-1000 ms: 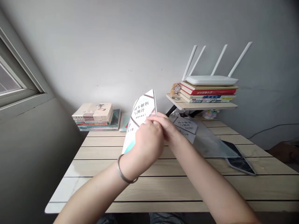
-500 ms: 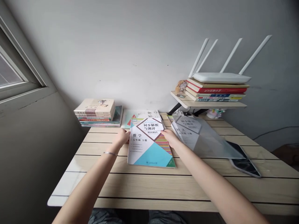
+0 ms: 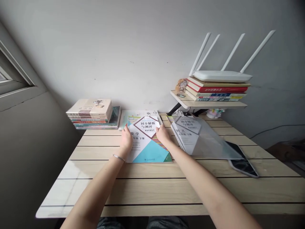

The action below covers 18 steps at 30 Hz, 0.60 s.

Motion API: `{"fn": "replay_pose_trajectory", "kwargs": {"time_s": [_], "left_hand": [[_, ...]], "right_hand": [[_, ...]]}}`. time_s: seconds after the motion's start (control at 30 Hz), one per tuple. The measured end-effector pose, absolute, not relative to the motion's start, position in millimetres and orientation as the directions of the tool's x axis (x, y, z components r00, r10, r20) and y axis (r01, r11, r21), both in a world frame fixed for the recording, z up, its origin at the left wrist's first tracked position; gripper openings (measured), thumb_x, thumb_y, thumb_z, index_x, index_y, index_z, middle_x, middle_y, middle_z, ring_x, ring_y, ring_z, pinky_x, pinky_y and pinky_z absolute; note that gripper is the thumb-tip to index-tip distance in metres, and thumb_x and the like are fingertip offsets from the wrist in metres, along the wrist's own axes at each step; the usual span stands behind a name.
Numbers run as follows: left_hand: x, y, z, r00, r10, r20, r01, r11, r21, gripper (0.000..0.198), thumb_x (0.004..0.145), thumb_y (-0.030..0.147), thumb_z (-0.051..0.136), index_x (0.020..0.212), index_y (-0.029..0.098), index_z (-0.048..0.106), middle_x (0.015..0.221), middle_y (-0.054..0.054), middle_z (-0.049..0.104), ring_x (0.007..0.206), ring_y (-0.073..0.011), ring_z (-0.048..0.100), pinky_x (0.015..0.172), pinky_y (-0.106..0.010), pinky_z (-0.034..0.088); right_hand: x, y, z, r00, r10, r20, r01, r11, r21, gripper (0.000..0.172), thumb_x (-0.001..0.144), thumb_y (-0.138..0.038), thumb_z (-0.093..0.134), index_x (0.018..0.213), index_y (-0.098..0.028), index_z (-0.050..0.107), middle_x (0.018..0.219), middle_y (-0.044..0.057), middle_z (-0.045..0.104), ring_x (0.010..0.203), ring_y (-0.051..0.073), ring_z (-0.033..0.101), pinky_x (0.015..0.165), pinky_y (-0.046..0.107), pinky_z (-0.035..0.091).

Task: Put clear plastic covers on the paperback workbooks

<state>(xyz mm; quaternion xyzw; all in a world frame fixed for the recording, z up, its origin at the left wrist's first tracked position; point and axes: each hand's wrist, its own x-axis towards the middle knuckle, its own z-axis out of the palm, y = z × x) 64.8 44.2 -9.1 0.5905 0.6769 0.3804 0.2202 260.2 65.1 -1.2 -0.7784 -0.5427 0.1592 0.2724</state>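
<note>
Between my two hands is a math workbook (image 3: pixel 149 149) with a white, blue and striped cover, lying over the near part of another pale book (image 3: pixel 133 114) by the wall. My left hand (image 3: pixel 127 138) grips its left edge, thumb on the cover. On the opposite edge my right hand (image 3: pixel 163 134) is closed, with its fingers partly hidden under the book. To the right, a second workbook (image 3: pixel 184 136) is seen through a translucent plastic sheet (image 3: pixel 214 146), which also overlaps a dark phone (image 3: pixel 244 163).
A stack of books (image 3: pixel 89 109) stands at the back left against the wall. At the back right, a small raised shelf (image 3: pixel 209 104) carries more books (image 3: pixel 218 89) and a white router (image 3: pixel 222 76) with upright antennas. Small figurines sit on and below it.
The workbook has moved slightly toward the wall, over the pale book. My left hand has shifted from a closed grip to lying along its left edge. The view has turned a little.
</note>
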Motion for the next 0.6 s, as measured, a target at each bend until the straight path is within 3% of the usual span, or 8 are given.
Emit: {"fn": "replay_pose_trajectory", "kwargs": {"time_s": [0.17,0.27,0.33,0.4,0.5,0.6], "left_hand": [[59,37,-5,-0.061,0.961,0.269,0.782,-0.121,0.611,0.027,0.085,0.008,0.037,0.103,0.012,0.055,0.131,-0.019,0.041,0.119,-0.0315,0.043,0.097,-0.047,0.035],[48,21,4,0.278,0.886,0.37,0.84,-0.411,0.354,0.022,0.09,0.019,0.04,0.099,0.018,0.06,0.13,-0.013,0.046,0.117,-0.0286,0.043,0.099,-0.046,0.035],[39,3,7,0.547,0.759,0.353,0.746,-0.633,0.206,0.024,0.091,0.026,0.041,0.096,0.019,0.063,0.118,-0.012,0.056,0.106,-0.0247,0.05,0.093,-0.041,0.041],[31,-19,6,0.689,0.646,0.328,0.62,-0.76,0.193,0.024,0.091,0.031,0.044,0.093,0.02,0.065,0.103,-0.009,0.062,0.096,-0.0209,0.054,0.087,-0.036,0.045],[19,-46,-3,0.72,0.603,0.344,0.568,-0.796,0.208,0.02,0.088,0.031,0.051,0.093,0.02,0.067,0.096,-0.007,0.064,0.089,-0.0189,0.055,0.082,-0.033,0.049],[12,-58,-14,0.667,0.63,0.397,0.603,-0.77,0.209,0.019,0.087,0.022,0.05,0.094,0.019,0.068,0.094,-0.008,0.064,0.087,-0.0185,0.055,0.079,-0.032,0.05]], "right_hand": [[263,61,-9,0.332,0.94,0.084,0.818,-0.242,-0.522,0.027,0.092,-0.029,0.038,0.111,-0.012,0.046,0.096,0.016,0.062,0.088,0.027,0.06,0.069,0.033,0.043],[274,49,-6,0.281,0.946,0.161,0.856,-0.171,-0.487,0.028,0.092,-0.033,0.039,0.109,-0.014,0.051,0.106,0.017,0.058,0.097,0.027,0.056,0.076,0.034,0.042],[279,33,-4,0.177,0.937,0.3,0.891,-0.024,-0.453,0.027,0.091,-0.033,0.04,0.103,-0.015,0.057,0.109,0.017,0.056,0.1,0.027,0.053,0.082,0.036,0.041],[276,9,-4,-0.016,0.89,0.455,0.877,0.231,-0.421,0.024,0.09,-0.031,0.043,0.095,-0.017,0.062,0.101,0.014,0.057,0.098,0.026,0.053,0.084,0.037,0.041],[256,-33,-7,-0.334,0.756,0.563,0.71,0.595,-0.377,0.017,0.087,-0.027,0.052,0.092,-0.021,0.067,0.089,0.008,0.061,0.09,0.022,0.053,0.083,0.037,0.042],[224,-67,-14,-0.513,0.675,0.53,0.633,0.715,-0.298,0.016,0.083,-0.03,0.061,0.095,-0.023,0.068,0.091,0.007,0.064,0.088,0.022,0.053,0.078,0.037,0.043]]}}
